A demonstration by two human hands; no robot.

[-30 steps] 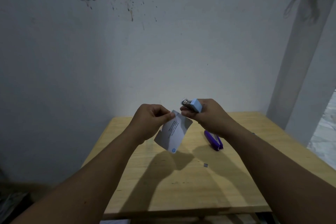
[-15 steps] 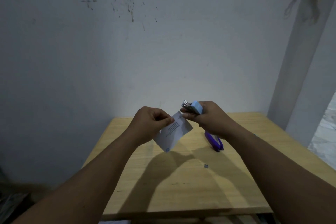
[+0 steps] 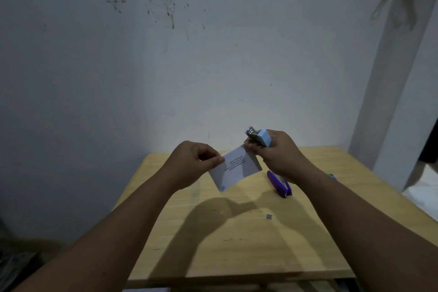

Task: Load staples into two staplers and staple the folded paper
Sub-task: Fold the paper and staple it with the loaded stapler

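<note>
My left hand (image 3: 194, 163) pinches the folded paper (image 3: 235, 169), my right hand (image 3: 276, 154) grips the blue stapler (image 3: 259, 140) at its far corner, stapling apparently underway, while the purple stapler (image 3: 278, 184) lies unused on the table (image 3: 237, 244).

I count two staplers: one light blue stapler (image 3: 262, 139) and one purple stapler (image 3: 279, 184). There is one folded paper (image 3: 237, 168), one small staple strip (image 3: 269, 216) and one wooden table (image 3: 248, 244). Two hands are mine: my left hand (image 3: 193, 166) and my right hand (image 3: 279, 156).
</note>
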